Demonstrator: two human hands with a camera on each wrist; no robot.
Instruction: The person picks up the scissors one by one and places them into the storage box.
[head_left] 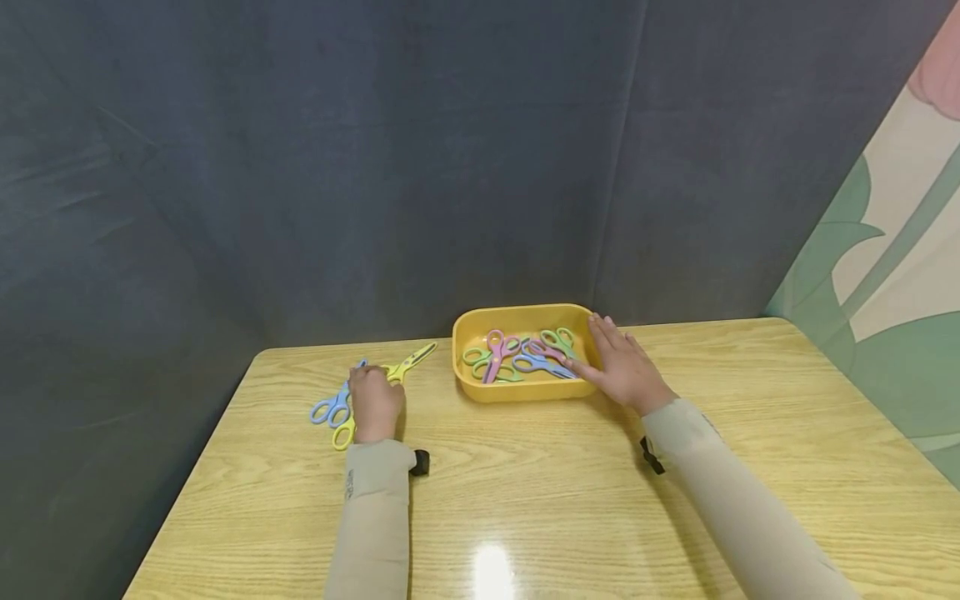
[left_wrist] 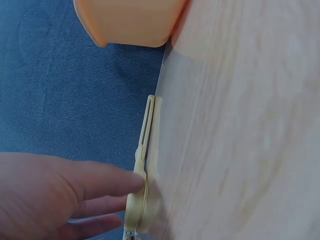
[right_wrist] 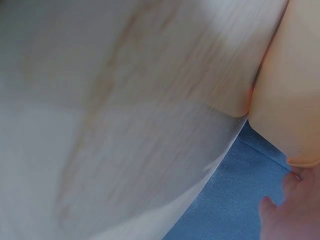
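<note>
In the head view my left hand (head_left: 377,404) is over a small group of scissors on the table's left side. Yellow scissors (head_left: 411,360) point away to the right from under it; in the left wrist view its fingertips touch their handle side, fingers fairly straight. Blue scissors (head_left: 330,408) and another yellow handle (head_left: 343,435) show beside the hand, partly hidden by it. My right hand (head_left: 626,367) rests on the right rim of a yellow bin (head_left: 468,386), fingers extended and thumb reaching over the edge. Inside lie several pink, green and blue scissors (head_left: 543,364).
The wood-grain table (head_left: 525,483) ends just behind the bin, against a dark cloth (head_left: 450,208). A wall with a painted flower and leaves (head_left: 862,275) stands at the right. Black straps (head_left: 652,456) show at both wrists.
</note>
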